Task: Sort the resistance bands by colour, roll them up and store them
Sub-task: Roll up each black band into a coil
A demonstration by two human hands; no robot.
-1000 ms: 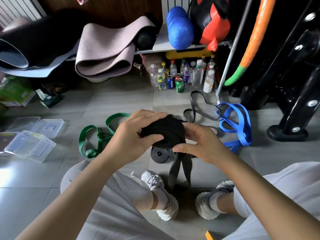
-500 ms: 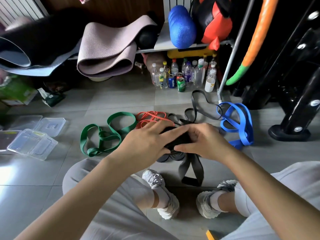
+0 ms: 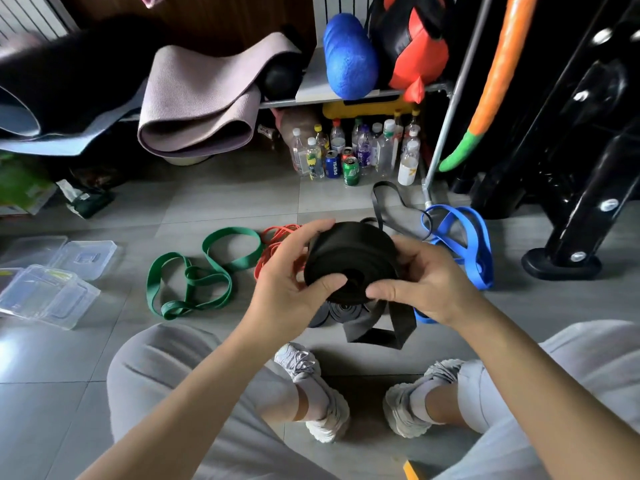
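A wide black resistance band point(image 3: 349, 252) was wound into a thick, tight roll, its flat end turned toward the camera so the small dark hollow at the core showed. A short unrolled tail point(image 3: 398, 323) hung from the underside as a folded loop, not reaching the grey tiled floor point(image 3: 225, 202).

The roll was held in the air between both hands, above the person's feet. The left hand point(image 3: 287, 282) gripped it from the left, fingers curled over the top edge and thumb pressed on the near face beside the core. The right hand point(image 3: 429, 282) gripped it from the right, thumb on the near face and fingers wrapped round the far side.

Half a second before, the roll had been low and mostly hidden under the hands – now it was raised and plainly visible, and the tail was shorter.

Just below the roll, two small rolled dark bands point(image 3: 332, 311) lay on the floor. A loose green band point(image 3: 194, 271) lay to the left, a red band point(image 3: 277, 237) behind the left hand, a blue band point(image 3: 464, 237) to the right, and clear plastic containers point(image 3: 45, 292) at far left.
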